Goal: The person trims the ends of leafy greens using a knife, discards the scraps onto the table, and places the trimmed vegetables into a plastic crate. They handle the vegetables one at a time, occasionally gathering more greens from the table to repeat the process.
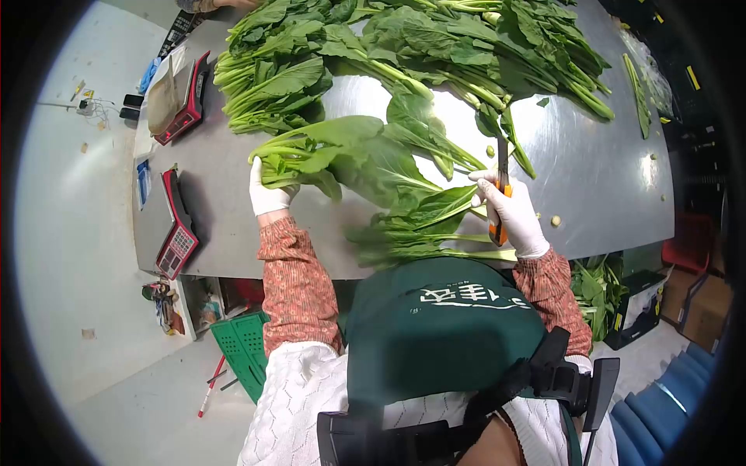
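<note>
My left hand [270, 188], in a white glove, is closed around the stem ends of a bunch of leafy greens [334, 147] held over the metal table [315, 241]. In my gloved right hand [513, 213] is an orange-handled knife or pair of scissors [502, 190], its dark blade pointing away from me. The fingertips of that hand are at the stem of a leafy stalk [443, 206]. More loose greens [420, 237] lie near the table's front edge, partly blurred. Small cut stem pieces [556, 221] lie right of my right hand.
A large pile of greens [458, 46] covers the table's far side. Two red scales [179, 233] stand at the left. Below are a green crate [241, 349] and, at the right, a black crate [637, 311]. Part of another person's arm [198, 5] shows at the top left.
</note>
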A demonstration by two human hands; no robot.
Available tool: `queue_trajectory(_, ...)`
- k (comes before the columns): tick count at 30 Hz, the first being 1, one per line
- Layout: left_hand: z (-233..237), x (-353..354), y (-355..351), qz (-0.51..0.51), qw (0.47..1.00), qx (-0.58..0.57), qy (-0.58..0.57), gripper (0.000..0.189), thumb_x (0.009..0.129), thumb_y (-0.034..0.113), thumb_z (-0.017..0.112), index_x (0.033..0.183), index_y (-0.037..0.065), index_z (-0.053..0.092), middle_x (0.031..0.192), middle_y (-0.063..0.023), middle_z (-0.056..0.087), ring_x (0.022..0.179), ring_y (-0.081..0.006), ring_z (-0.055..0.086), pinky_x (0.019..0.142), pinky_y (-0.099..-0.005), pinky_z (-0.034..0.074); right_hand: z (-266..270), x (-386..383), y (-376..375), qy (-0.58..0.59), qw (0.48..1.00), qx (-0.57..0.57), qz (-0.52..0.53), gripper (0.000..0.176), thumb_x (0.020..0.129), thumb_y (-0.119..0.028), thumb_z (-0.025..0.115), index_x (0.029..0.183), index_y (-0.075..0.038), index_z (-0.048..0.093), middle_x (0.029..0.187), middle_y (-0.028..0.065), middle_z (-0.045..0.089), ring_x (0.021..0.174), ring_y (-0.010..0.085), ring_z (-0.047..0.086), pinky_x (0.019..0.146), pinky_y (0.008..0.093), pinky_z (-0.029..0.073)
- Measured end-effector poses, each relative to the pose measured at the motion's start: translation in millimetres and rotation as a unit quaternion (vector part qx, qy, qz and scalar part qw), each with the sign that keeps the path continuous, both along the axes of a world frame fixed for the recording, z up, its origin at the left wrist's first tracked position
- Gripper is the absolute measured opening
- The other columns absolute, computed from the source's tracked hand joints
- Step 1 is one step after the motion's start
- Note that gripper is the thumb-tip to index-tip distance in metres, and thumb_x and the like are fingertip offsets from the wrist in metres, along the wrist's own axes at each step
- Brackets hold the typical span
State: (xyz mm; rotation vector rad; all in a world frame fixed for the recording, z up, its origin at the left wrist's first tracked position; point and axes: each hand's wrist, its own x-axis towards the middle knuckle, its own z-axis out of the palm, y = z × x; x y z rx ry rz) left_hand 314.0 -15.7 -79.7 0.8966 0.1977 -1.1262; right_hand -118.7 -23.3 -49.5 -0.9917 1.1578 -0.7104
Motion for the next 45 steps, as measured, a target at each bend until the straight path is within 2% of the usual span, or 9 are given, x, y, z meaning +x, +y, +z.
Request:
queue_trajectory(15, -10.7, -12.4, 2.9, 0.040, 0.999, 0.027, 0.004, 0.043, 0.090, 0.034, 0.062, 0.126, 0.011, 0.058, 0.124, -0.0113, 0.060, 0.110, -0.0338, 0.059, 0.094, -0.0548, 0.048, 47.3, 45.1, 7.5, 0.007, 0.992, -0.087, 0.092, 0.036, 0.090, -0.016, 0.069, 0.121, -0.001, 0.062, 0.070, -0.0032, 0.061, 0.063, 0.0024, 0.050, 0.059, 0.0210, 0.042)
queue_trajectory(24, -14.8, 15.1, 6.3, 0.086, 0.995, 0.030, 0.027, 0.038, 0.090, 0.032, 0.062, 0.122, 0.012, 0.060, 0.124, -0.0103, 0.062, 0.112, -0.0336, 0.058, 0.095, -0.0569, 0.047, 32.4, 33.2, 10.2, 0.007, 0.998, -0.016, 0.064, 0.028, 0.092, -0.012, 0.063, 0.119, -0.003, 0.063, 0.073, -0.0022, 0.064, 0.053, 0.0007, 0.045, 0.046, 0.0189, 0.035)
queue_trajectory(30, -31.8, 98.8, -38.9, 0.086, 0.995, 0.031, -0.046, 0.040, 0.088, 0.032, 0.065, 0.122, 0.012, 0.060, 0.125, -0.0104, 0.062, 0.113, -0.0363, 0.056, 0.095, -0.0635, 0.043, -6.6, 6.4, 15.1, -0.009, 0.998, 0.037, -0.055, 0.024, 0.096, -0.012, 0.060, 0.116, 0.000, 0.063, 0.074, 0.0017, 0.065, 0.052, 0.0014, 0.046, 0.046, 0.0177, 0.035)
queue_trajectory(35, -15.1, 206.9, -127.1, 0.113, 0.992, 0.011, -0.049, 0.030, 0.088, 0.029, 0.066, 0.112, 0.010, 0.065, 0.118, -0.0117, 0.066, 0.108, -0.0339, 0.062, 0.095, -0.0532, 0.048, -12.7, 1.1, 8.4, 0.011, 0.994, 0.062, -0.091, 0.025, 0.098, -0.016, 0.058, 0.117, 0.000, 0.062, 0.072, 0.0020, 0.064, 0.046, 0.0009, 0.042, 0.042, 0.0188, 0.031)
queue_trajectory(37, -6.5, 229.3, -147.4, -0.016, 0.927, 0.029, -0.374, 0.066, 0.079, 0.004, 0.073, 0.138, 0.008, 0.043, 0.129, -0.0153, 0.056, 0.111, -0.0263, 0.057, 0.094, -0.0460, 0.049, -6.9, 6.7, 1.5, 0.014, 0.991, 0.079, -0.110, 0.026, 0.098, -0.017, 0.058, 0.118, -0.001, 0.061, 0.072, 0.0021, 0.064, 0.045, 0.0009, 0.041, 0.042, 0.0189, 0.031)
queue_trajectory(38, 19.6, 195.1, -155.1, -0.020, 0.791, 0.170, -0.588, 0.089, 0.075, -0.011, 0.074, 0.149, 0.008, 0.029, 0.134, -0.0176, 0.050, 0.113, -0.0234, 0.054, 0.095, -0.0422, 0.049, -14.5, 6.2, -0.3, 0.012, 0.991, 0.079, -0.111, 0.025, 0.098, -0.017, 0.058, 0.117, -0.001, 0.062, 0.072, 0.0017, 0.064, 0.046, 0.0010, 0.042, 0.042, 0.0186, 0.032)
queue_trajectory(40, 14.8, 175.0, -180.9, -0.067, 0.919, 0.153, -0.357, 0.076, 0.079, 0.000, 0.076, 0.145, 0.010, 0.039, 0.135, -0.0191, 0.050, 0.123, -0.0278, 0.048, 0.097, -0.0398, 0.047, -7.5, 12.2, -17.3, 0.043, 0.992, 0.072, -0.100, 0.025, 0.096, -0.017, 0.060, 0.116, -0.002, 0.063, 0.073, 0.0006, 0.064, 0.047, 0.0012, 0.043, 0.043, 0.0185, 0.034)
queue_trajectory(42, 3.3, 119.5, -180.0, -0.025, 0.946, 0.130, -0.297, 0.061, 0.083, 0.005, 0.074, 0.138, 0.009, 0.048, 0.133, -0.0179, 0.052, 0.123, -0.0275, 0.050, 0.098, -0.0373, 0.047, -23.7, 12.4, -33.2, 0.050, 0.995, 0.000, -0.082, 0.024, 0.096, -0.014, 0.059, 0.115, 0.000, 0.064, 0.078, 0.0014, 0.064, 0.063, 0.0049, 0.055, 0.058, 0.0205, 0.042)
queue_trajectory(45, -22.6, 17.8, -132.4, -0.159, 0.860, -0.043, -0.483, 0.038, 0.087, 0.009, 0.070, 0.123, 0.005, 0.062, 0.123, -0.0138, 0.061, 0.111, -0.0224, 0.059, 0.096, -0.0336, 0.048, -34.1, 26.2, -73.9, 0.096, 0.989, -0.100, -0.053, 0.024, 0.093, -0.014, 0.061, 0.111, 0.002, 0.065, 0.081, 0.0046, 0.067, 0.074, 0.0103, 0.062, 0.070, 0.0254, 0.048)
